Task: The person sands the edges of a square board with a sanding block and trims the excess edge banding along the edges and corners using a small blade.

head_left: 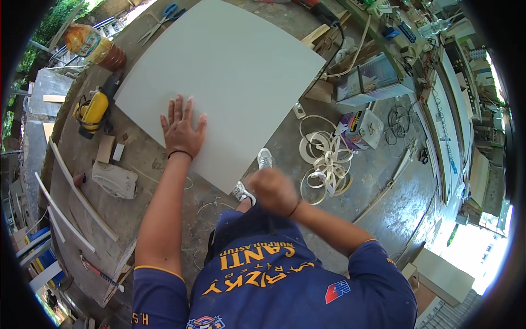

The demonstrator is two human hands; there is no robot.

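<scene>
A large white board (235, 71) lies flat in front of me, its near corner pointing toward my body. My left hand (183, 134) rests on its left part, palm down with the fingers stretched out. Beyond the near right edge of the board, my right hand (272, 189) is held up in front of my body, curled into a fist and slightly blurred. Whatever it may hold is hidden by the fingers. My white shoes (265, 159) show beneath, between the board and this hand.
Left of the board are blue-handled scissors (172, 12), a bottle of brown stuff (93, 46), a yellow power tool (94, 112) and long pale strips (82, 192). Curled edging strips (329, 170) and a small printed box (360, 129) lie on the floor at right.
</scene>
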